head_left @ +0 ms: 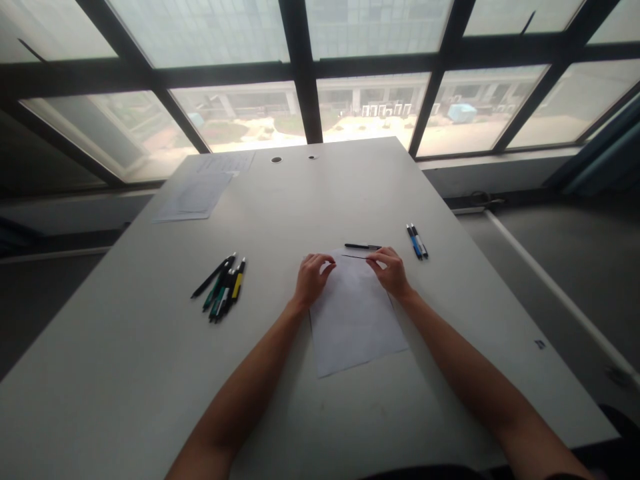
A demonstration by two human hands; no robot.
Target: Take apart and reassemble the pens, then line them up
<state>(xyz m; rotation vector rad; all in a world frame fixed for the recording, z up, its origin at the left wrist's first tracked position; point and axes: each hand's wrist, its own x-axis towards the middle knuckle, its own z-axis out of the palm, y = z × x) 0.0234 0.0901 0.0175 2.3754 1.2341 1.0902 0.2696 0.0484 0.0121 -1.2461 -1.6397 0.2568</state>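
A broad white tabletop [300, 193] is overlaid by a white rectangular paper sheet [357, 323]. The grip of the left hand [311, 277] is drawn nearly together; whether anything small is held cannot be told. Near the sheet's far edge, a slim black pen [359, 246] is laid. Above the sheet, by the closed grip of the right hand [393, 272], a thin dark rod [354, 257] is pinched at one end.

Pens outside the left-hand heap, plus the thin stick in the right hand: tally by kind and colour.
Blue and black pen: 1
White and black pen: 1
Black pen: 1
Thin dark stick: 1
Total: 4
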